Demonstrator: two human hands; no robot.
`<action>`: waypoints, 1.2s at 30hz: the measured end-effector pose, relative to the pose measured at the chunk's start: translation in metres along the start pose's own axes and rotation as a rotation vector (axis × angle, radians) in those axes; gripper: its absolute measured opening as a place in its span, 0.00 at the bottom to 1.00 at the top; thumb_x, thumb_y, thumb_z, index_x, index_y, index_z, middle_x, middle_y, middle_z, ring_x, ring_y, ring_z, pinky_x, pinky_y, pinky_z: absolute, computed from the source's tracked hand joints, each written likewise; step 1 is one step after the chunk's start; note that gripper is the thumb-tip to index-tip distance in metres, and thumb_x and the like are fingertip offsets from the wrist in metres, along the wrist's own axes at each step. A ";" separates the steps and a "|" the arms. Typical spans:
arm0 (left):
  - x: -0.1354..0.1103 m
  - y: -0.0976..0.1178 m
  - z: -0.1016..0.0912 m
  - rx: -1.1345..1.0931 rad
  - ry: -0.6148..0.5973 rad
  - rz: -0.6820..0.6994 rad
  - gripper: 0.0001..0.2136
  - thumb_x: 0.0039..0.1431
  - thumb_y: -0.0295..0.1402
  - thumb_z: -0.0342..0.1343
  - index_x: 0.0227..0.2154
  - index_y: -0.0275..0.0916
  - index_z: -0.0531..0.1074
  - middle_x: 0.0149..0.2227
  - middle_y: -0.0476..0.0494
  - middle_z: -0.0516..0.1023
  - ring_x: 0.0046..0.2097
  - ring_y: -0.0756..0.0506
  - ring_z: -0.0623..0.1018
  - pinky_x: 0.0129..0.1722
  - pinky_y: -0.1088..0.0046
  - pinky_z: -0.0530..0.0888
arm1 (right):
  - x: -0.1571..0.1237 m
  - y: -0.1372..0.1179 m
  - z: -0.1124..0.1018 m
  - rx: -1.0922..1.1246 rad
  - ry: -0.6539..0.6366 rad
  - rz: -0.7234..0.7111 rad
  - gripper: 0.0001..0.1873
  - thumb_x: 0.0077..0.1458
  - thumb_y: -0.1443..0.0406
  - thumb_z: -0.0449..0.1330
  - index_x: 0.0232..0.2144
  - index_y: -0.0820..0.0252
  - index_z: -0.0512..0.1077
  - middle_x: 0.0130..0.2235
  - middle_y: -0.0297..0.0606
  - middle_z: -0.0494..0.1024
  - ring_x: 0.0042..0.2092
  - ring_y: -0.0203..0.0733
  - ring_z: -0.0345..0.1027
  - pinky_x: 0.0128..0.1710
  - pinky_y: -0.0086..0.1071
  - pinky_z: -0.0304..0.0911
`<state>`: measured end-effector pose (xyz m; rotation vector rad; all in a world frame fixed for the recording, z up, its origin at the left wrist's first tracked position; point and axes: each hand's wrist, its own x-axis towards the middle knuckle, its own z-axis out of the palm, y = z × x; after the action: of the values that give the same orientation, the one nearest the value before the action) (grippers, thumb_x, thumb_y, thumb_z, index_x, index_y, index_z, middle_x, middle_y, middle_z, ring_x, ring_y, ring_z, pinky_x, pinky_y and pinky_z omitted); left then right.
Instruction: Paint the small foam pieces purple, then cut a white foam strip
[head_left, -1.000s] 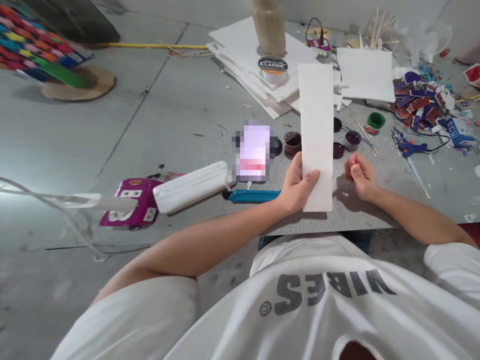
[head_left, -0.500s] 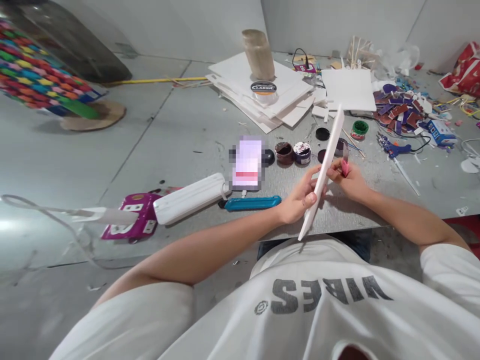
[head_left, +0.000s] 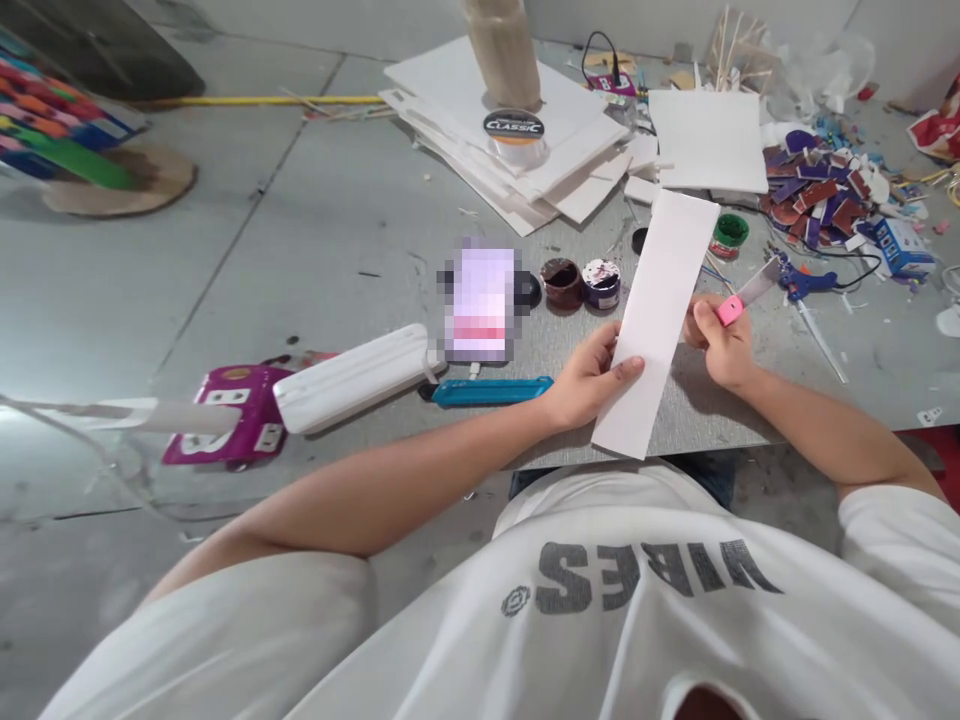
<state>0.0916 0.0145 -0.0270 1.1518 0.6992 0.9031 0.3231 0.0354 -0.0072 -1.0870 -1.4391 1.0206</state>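
Note:
A long white foam board strip (head_left: 660, 310) slants over the table's front edge, its broad face turned up. My left hand (head_left: 589, 378) grips its left edge, the thumb pressed on the face. To the right of the strip my right hand (head_left: 724, 345) is closed around a small pink-handled blade (head_left: 730, 310); the flat grey part points up and right, away from the board. Some right fingertips are hidden close to the strip's edge. Beyond the hands stand a brown paint jar (head_left: 562, 285), a white-smeared jar (head_left: 601, 284) and a green jar (head_left: 729, 236).
A blurred phone (head_left: 480, 305) lies left of the jars, above a blue cutter (head_left: 491, 391). White foam sheets (head_left: 442, 95) are stacked behind. At right are a blue glue gun (head_left: 806, 280) and painted scraps (head_left: 814, 190). A purple power strip (head_left: 225, 415) sits left.
The foam board strip has turned from edge-on to show its broad face. My right hand has shifted slightly right with the blade, which now tilts rightward. The camera view has shifted slightly.

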 end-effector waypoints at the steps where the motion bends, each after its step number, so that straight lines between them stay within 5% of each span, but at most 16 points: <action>1: 0.000 0.000 0.000 0.002 0.002 -0.005 0.32 0.59 0.59 0.77 0.52 0.40 0.76 0.40 0.46 0.82 0.38 0.45 0.80 0.35 0.73 0.77 | 0.000 -0.001 -0.001 -0.005 0.001 -0.003 0.38 0.66 0.29 0.61 0.25 0.49 0.62 0.21 0.28 0.54 0.24 0.39 0.46 0.28 0.41 0.44; 8: -0.002 -0.004 -0.005 -0.006 0.004 -0.027 0.30 0.61 0.59 0.76 0.52 0.38 0.80 0.39 0.45 0.84 0.35 0.46 0.80 0.33 0.73 0.76 | 0.001 -0.006 -0.005 -0.083 -0.025 0.031 0.35 0.63 0.30 0.67 0.28 0.51 0.69 0.22 0.27 0.59 0.26 0.38 0.49 0.29 0.39 0.49; 14: 0.003 -0.002 -0.002 -0.123 0.039 -0.042 0.34 0.57 0.58 0.79 0.56 0.41 0.76 0.45 0.42 0.88 0.40 0.43 0.87 0.39 0.68 0.84 | -0.005 -0.010 0.000 -0.158 -0.185 0.048 0.35 0.61 0.30 0.67 0.27 0.51 0.71 0.26 0.33 0.66 0.30 0.41 0.55 0.32 0.40 0.55; 17: 0.005 0.002 0.000 -0.229 0.087 -0.104 0.34 0.55 0.57 0.81 0.54 0.41 0.77 0.42 0.43 0.88 0.35 0.44 0.86 0.35 0.68 0.83 | -0.008 -0.011 0.000 -0.173 -0.253 0.032 0.36 0.60 0.27 0.66 0.31 0.51 0.73 0.27 0.32 0.65 0.30 0.41 0.56 0.33 0.41 0.55; 26: 0.003 0.006 0.000 -0.181 0.102 -0.149 0.35 0.56 0.72 0.71 0.32 0.41 0.73 0.22 0.52 0.73 0.20 0.51 0.69 0.18 0.74 0.65 | 0.000 -0.016 -0.015 -0.439 -0.082 -0.127 0.40 0.68 0.24 0.49 0.42 0.50 0.74 0.31 0.37 0.73 0.33 0.48 0.66 0.40 0.45 0.62; 36: 0.011 0.019 0.002 -0.137 0.079 -0.090 0.36 0.52 0.68 0.77 0.38 0.40 0.74 0.23 0.54 0.75 0.20 0.53 0.68 0.20 0.78 0.66 | 0.010 0.005 -0.021 -0.624 -0.158 -0.376 0.40 0.76 0.31 0.43 0.50 0.54 0.78 0.39 0.44 0.83 0.37 0.50 0.76 0.38 0.44 0.65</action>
<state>0.0945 0.0257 -0.0083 0.9604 0.7362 0.9097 0.3433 0.0470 -0.0071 -1.1126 -2.0741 0.3942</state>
